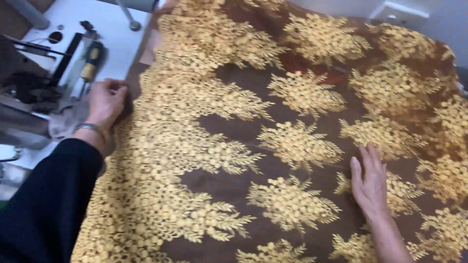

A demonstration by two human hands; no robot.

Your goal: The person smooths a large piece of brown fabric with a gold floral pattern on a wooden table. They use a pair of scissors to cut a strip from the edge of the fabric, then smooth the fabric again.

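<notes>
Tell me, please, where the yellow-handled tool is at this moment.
In the head view, the yellow-handled tool lies at the upper left on the white table, just above the left hand and left of the brown lace fabric.

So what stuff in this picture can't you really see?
- Table under the brown and gold lace fabric: head view, the cloth covers it.
- Left hand fingertips: curled at the fabric's edge, so its grip is unclear.
- Right hand: lies flat on the cloth; its forearm is cut off by the bottom edge.
- Sewing machine: blurred and cut off by the left edge.
- Fabric's far right side: runs out of frame.
</notes>
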